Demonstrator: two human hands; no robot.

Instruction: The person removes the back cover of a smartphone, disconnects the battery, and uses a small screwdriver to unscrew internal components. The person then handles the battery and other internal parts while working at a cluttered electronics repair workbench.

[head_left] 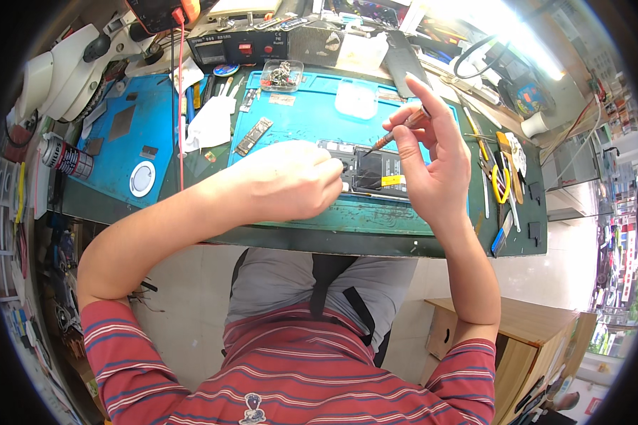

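Note:
An opened phone [361, 170] lies on the blue work mat [305, 113], its black battery and a yellow label showing. My right hand [436, 152] holds a thin screwdriver [397, 132] between thumb and fingers, its tip angled down to the left above the phone's battery. The index finger is raised. At the phone's left end my left hand [290, 180] is closed, fingers curled together and covering that end; whatever they pinch is hidden. A narrow circuit-board part [254, 137] rests on the mat beyond my left hand.
Behind stand a clear box of small parts [282, 76] and a translucent tray [356, 99]. At right lie yellow-handled pliers [501, 184] and tweezers. A spray can [67, 156], a white microscope [60, 74] and a second blue mat [124, 142] are at left. A red cable [181, 106] hangs nearby.

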